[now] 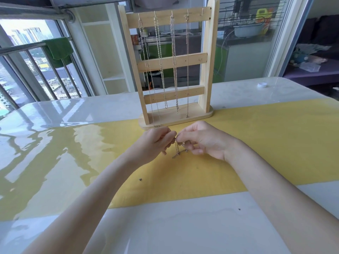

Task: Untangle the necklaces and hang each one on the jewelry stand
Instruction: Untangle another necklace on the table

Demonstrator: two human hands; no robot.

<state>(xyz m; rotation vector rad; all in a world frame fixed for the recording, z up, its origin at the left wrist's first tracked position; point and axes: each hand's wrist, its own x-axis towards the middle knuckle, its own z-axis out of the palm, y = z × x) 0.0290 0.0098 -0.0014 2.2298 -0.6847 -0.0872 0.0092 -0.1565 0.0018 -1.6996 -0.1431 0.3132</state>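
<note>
Table edges: I see the glossy white table (55, 114) running out of view on my left, right and near sides; its far edge curves behind the stand.
Yellow cloth: a yellow cloth (275, 136) lies as a wide band across the table under a clear shiny cover, reaching from the left edge to the right edge of my view.
Open room: bare tabletop lies to both sides of the hands and between the hands and me; the stand's base sits just beyond the knuckles, so the tightest space is ahead.
Stand: a pale wooden jewelry stand (209, 57) stands upright on the far part of the cloth, with two posts, three crossbars and an oval base.
Hung necklaces: four thin silvery necklaces (160, 57) hang from hooks on the top bar; the hook at the far right of that bar is bare. The leftmost chain reaches down to the base.
Loose necklace: a short bunch of silvery chain (177, 148) hangs between my two hands, just above the cloth and just in front of the stand's base. Its lower end is a small dark clump; I cannot tell whether it touches the cloth.
Left hand: my left hand (156, 142) has its fingers curled, fingertips pinching the top of the chain.
Right hand: my right hand (203, 139) mirrors it, fingers curled and pinching the same chain, the fingertips of both hands nearly touching.
Far right: a small white cap (262, 85) sits on the table, well apart from everything.
Left side: a balcony railing (33, 70) with a green towel (58, 50) draped over it.
</note>
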